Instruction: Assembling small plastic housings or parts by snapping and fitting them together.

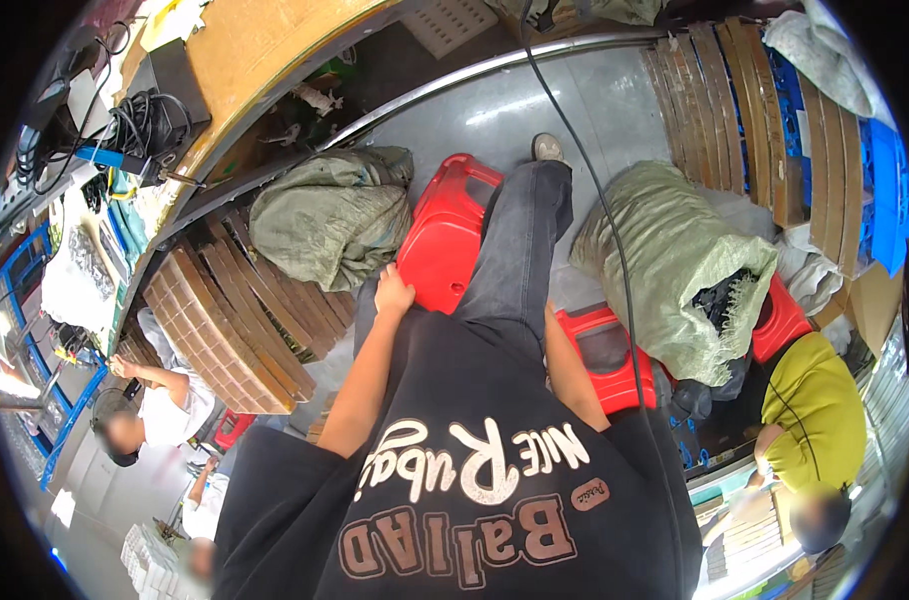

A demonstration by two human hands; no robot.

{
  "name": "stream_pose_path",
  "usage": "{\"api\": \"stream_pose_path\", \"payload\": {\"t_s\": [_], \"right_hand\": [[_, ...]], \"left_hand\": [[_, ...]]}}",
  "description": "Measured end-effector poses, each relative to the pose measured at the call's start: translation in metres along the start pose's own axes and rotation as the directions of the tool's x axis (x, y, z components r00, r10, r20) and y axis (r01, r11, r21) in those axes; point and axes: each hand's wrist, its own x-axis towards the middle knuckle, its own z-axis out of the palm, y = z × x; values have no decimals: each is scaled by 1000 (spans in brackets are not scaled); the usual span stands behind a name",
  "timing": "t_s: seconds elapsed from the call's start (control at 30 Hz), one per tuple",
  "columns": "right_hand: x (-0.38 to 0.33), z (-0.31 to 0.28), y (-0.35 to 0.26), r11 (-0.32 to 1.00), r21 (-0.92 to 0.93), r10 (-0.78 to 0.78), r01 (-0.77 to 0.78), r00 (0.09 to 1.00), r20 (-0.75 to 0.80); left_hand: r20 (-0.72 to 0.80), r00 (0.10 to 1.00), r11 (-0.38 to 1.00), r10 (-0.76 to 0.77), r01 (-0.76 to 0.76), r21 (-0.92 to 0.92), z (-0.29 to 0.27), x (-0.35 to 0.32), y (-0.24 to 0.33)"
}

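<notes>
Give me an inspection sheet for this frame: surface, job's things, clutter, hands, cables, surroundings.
Surface: grey floor, bare patch ahead.
Job's things: red plastic stool, left hand resting on its edge.
Clutter: two stuffed green sacks; stacks of brown trays; second red stool.
Hands: left on the stool, fingers open; right hand hidden behind the person's body.
Cables: black cable running across the floor and sack; coiled cables on bench.
Surroundings: co-workers seated at left and right.

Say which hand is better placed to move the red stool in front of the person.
Left, probably. The left hand rests on the edge of the red stool, fingers at its rim. The right hand cannot be seen; only its forearm shows, running down beside the leg toward another red stool.
</notes>
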Motion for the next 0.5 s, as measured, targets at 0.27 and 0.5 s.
{"api": "stream_pose_path", "payload": {"t_s": [0.27, 0.5], "right_hand": [[1, -13, 19, 994, -39, -98, 98, 995, 16], [3, -30, -25, 944, -129, -301, 304, 953, 40]], "left_hand": [[334, 942, 975, -17, -59, 215, 7, 62, 45], [55, 970, 957, 235, -241, 161, 13, 59, 78]]}}
